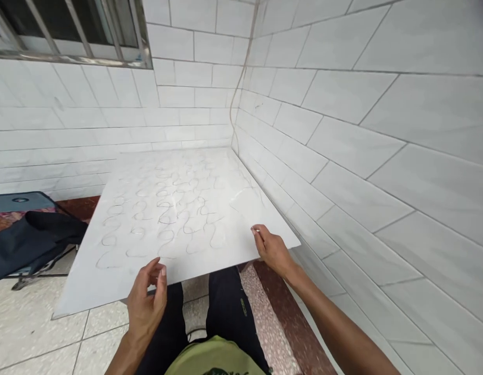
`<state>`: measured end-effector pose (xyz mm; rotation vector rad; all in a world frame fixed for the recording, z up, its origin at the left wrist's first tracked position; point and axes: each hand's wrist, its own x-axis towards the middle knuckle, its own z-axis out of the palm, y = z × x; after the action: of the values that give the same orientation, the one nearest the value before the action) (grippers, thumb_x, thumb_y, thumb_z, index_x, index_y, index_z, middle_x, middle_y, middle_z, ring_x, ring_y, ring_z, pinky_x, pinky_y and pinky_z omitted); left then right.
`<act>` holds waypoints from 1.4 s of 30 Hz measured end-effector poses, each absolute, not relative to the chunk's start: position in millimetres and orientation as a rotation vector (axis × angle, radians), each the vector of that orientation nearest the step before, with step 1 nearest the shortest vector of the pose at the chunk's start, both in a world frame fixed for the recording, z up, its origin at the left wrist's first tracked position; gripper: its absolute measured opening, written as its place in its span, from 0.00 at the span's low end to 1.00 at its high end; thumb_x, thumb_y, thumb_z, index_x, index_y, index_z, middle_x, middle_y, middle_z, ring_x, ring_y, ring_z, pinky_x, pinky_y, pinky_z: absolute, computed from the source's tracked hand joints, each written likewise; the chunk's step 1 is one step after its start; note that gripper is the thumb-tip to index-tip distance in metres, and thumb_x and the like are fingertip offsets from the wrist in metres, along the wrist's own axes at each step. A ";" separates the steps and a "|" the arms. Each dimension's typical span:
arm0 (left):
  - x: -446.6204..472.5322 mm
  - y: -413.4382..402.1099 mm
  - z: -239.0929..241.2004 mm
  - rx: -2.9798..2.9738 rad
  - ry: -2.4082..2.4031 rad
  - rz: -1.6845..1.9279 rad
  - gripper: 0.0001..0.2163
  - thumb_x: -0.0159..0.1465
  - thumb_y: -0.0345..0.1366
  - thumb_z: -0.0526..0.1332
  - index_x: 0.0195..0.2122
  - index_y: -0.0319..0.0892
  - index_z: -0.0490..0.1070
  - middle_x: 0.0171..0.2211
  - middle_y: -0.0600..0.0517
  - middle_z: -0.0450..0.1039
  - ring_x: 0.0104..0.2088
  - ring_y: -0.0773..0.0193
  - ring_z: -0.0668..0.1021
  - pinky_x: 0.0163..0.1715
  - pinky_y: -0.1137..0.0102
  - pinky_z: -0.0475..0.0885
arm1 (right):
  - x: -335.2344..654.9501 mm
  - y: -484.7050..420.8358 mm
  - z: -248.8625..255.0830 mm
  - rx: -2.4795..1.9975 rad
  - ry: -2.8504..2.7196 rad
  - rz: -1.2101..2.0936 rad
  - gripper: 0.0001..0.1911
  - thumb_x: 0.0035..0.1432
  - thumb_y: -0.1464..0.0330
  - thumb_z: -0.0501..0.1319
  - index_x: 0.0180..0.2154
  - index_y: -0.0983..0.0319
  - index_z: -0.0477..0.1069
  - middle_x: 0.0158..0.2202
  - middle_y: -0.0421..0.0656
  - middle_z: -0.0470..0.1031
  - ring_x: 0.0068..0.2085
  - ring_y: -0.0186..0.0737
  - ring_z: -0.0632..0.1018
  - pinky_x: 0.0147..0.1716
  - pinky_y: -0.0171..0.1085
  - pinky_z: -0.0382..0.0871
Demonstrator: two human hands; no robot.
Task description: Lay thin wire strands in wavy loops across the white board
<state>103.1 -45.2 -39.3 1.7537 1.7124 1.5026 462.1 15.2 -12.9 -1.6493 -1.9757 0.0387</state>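
Observation:
A large white board [237, 237] lies flat in front of me, its near edge over my knees. Rows of thin grey curved strokes, some like the figure 2, cover its left and middle parts. My left hand [147, 298] is at the near edge, fingers loosely bent and thumb apart, with nothing visible in it. Above the right near part of the board, my right hand [272, 250] has its thumb and fingertips pinched together. Whatever may be between those fingertips is too small to make out.
White tiled walls [343, 172] meet at a corner behind the board, the right one close along its side. A cable [236, 99] hangs in the corner. At left stands a folding chair [21, 200] with dark cloth [34, 237] on it. A barred window [70, 31] is upper left.

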 end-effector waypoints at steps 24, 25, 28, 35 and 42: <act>174.7 -1.8 32.3 1.088 1.147 1.134 0.17 0.61 0.45 0.70 0.44 0.38 0.75 0.31 0.50 0.77 0.25 0.66 0.76 0.19 0.72 0.70 | 375.4 -50.5 -24.9 -1.189 -2.219 0.202 0.12 0.76 0.69 0.49 0.53 0.64 0.68 0.37 0.50 0.83 0.32 0.42 0.82 0.35 0.38 0.70; 175.0 -1.0 30.3 1.069 1.155 1.130 0.17 0.61 0.44 0.70 0.44 0.38 0.74 0.31 0.51 0.76 0.24 0.66 0.76 0.19 0.72 0.71 | 374.2 -50.3 -24.9 -1.199 -2.253 0.189 0.13 0.76 0.69 0.49 0.53 0.64 0.68 0.35 0.49 0.82 0.31 0.41 0.81 0.34 0.37 0.69; 174.8 1.5 22.3 1.026 1.160 1.126 0.16 0.59 0.40 0.70 0.44 0.38 0.73 0.28 0.53 0.75 0.25 0.64 0.77 0.21 0.69 0.75 | 369.6 -50.8 -25.7 -1.207 -2.314 0.142 0.13 0.77 0.69 0.47 0.52 0.64 0.68 0.32 0.47 0.81 0.28 0.40 0.79 0.32 0.37 0.66; 175.6 -1.2 0.6 1.204 1.365 1.118 0.20 0.62 0.43 0.69 0.52 0.40 0.72 0.29 0.55 0.76 0.26 0.63 0.80 0.30 0.67 0.78 | 360.6 -54.4 -36.2 -1.335 -2.281 0.189 0.14 0.77 0.68 0.46 0.50 0.65 0.68 0.28 0.44 0.79 0.27 0.39 0.78 0.31 0.36 0.65; 170.6 0.9 18.6 1.087 1.210 1.178 0.26 0.61 0.49 0.70 0.54 0.36 0.72 0.37 0.47 0.79 0.33 0.59 0.81 0.29 0.64 0.81 | 369.9 -55.3 -36.4 -1.304 -2.052 0.447 0.14 0.77 0.65 0.47 0.52 0.63 0.68 0.33 0.46 0.79 0.30 0.39 0.80 0.33 0.36 0.68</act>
<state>170.6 0.9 18.6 1.0869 1.2099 1.1780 369.9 -55.3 -36.4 -1.3037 -2.0516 0.4469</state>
